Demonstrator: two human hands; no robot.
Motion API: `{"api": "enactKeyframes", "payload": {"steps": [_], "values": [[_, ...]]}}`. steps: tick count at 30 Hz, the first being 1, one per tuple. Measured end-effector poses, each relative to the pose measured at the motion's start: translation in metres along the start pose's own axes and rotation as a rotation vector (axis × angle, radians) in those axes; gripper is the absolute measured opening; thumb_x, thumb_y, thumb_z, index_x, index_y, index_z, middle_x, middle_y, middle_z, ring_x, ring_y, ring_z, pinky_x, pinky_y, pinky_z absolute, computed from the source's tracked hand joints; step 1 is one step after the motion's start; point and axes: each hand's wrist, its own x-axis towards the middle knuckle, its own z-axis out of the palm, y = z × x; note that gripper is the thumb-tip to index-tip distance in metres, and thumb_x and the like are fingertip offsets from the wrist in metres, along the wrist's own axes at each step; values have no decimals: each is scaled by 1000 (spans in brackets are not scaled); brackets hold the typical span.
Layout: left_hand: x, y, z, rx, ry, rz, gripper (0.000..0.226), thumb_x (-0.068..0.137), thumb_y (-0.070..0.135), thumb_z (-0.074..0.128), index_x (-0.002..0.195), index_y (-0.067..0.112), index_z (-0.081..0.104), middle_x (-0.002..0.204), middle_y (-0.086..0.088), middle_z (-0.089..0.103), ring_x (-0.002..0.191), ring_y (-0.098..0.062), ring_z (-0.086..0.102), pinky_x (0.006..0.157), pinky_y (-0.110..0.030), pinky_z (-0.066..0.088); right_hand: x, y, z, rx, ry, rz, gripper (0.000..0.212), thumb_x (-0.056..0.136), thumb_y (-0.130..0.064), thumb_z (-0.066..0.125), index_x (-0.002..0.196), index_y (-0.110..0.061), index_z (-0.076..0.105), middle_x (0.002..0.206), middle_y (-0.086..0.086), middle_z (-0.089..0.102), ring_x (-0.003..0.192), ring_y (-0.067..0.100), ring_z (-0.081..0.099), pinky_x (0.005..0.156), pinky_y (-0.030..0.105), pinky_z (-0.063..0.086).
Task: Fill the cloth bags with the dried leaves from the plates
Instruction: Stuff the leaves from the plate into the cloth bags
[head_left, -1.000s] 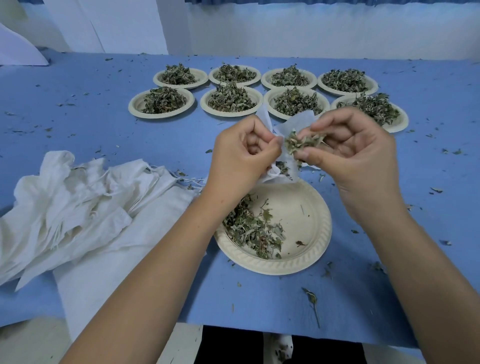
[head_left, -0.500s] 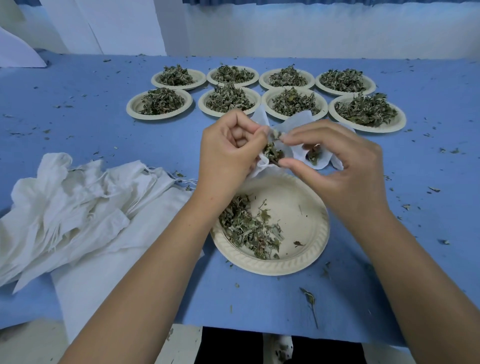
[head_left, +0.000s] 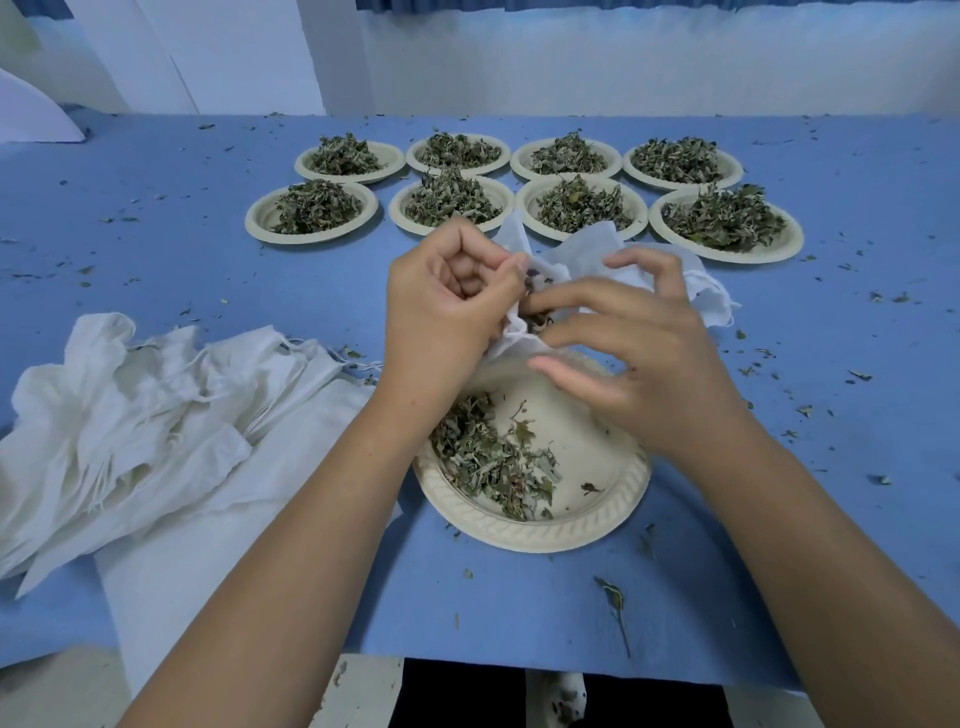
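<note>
My left hand (head_left: 447, 306) grips the near edge of a small white cloth bag (head_left: 592, 254) and holds its mouth up above the near paper plate (head_left: 545, 535). My right hand (head_left: 644, 358) reaches in from the right, its extended fingertips pressing a few dried leaves (head_left: 540, 319) into the bag's mouth, with the thumb held apart below. The rest of the bag trails off to the right behind that hand. A loose heap of dried leaves (head_left: 483, 457) covers the left half of the near plate; its right half is almost bare.
Several paper plates (head_left: 260, 221) heaped with dried leaves stand in two rows at the back. A pile of white cloth bags (head_left: 156, 405) lies at the left on the blue table (head_left: 156, 260). Leaf crumbs are scattered about. The table's front edge (head_left: 493, 660) is close to my body.
My right hand carried a pinch of leaves down to the bag's mouth and spread its fingers there. Both hands and the bag sank closer to the near plate.
</note>
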Motion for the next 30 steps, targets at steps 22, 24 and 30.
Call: {"api": "enactKeyframes", "payload": {"steps": [22,24,30], "values": [[6,0,-3,-31,195,-78,26,90,2,63,69,13,53,43,13,46,33,-4,36,36,-16,31,1,-14,-9,723,-531,183,10,82,-15,74,76,-7,70,93,-2,65,90,14,59,84,36,46],[5,0,-2,-24,183,-81,25,91,1,62,70,11,52,43,13,46,33,-3,37,36,-16,32,-3,-15,2,650,-718,148,14,80,-17,76,94,-14,73,110,-8,62,107,7,54,97,27,39],[5,2,-3,-21,177,-75,24,91,1,62,71,10,52,43,13,47,33,-4,38,37,-16,34,-4,-6,5,449,-805,144,40,72,-28,82,110,-26,70,120,-19,56,115,3,44,103,25,32]]}}
